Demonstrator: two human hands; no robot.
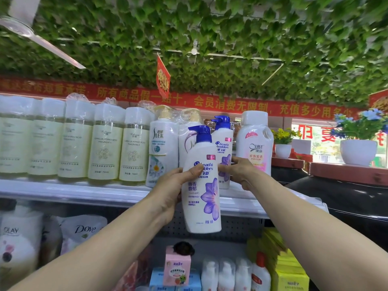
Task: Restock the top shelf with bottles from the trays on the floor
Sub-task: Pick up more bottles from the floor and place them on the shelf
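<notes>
My left hand (pixel 171 186) grips a white shampoo bottle (pixel 202 198) with a blue pump and purple flower label, held upright in front of the top shelf (pixel 69 191). My right hand (pixel 241 170) holds a second, matching bottle (pixel 223 143) that stands on the shelf just behind the first. The trays on the floor are out of view.
Pale green bottles (pixel 106 141) line the shelf's left part, then white wrapped bottles (pixel 162 143). A white and pink bottle (pixel 255 143) stands right of my hands. Potted flowers (pixel 359 141) sit on a ledge at the right. Lower shelves hold pouches and small bottles.
</notes>
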